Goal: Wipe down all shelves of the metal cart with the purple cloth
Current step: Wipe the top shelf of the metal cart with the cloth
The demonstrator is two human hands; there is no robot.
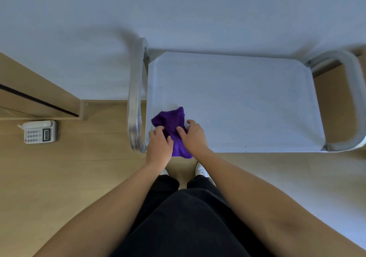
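The metal cart (237,98) stands in front of me, seen from above, so only its top shelf shows; the lower shelves are hidden beneath it. A crumpled purple cloth (170,120) lies on the near left corner of that shelf and hangs a little over the front edge. My left hand (159,146) grips the cloth's left side with curled fingers. My right hand (193,136) holds its right side, fingers bent onto the fabric.
Tubular handles rise at the cart's left end (135,98) and right end (350,102). A white desk telephone (39,131) sits on the wooden floor to the left, beside a wooden cabinet edge (39,100). A pale wall runs behind the cart.
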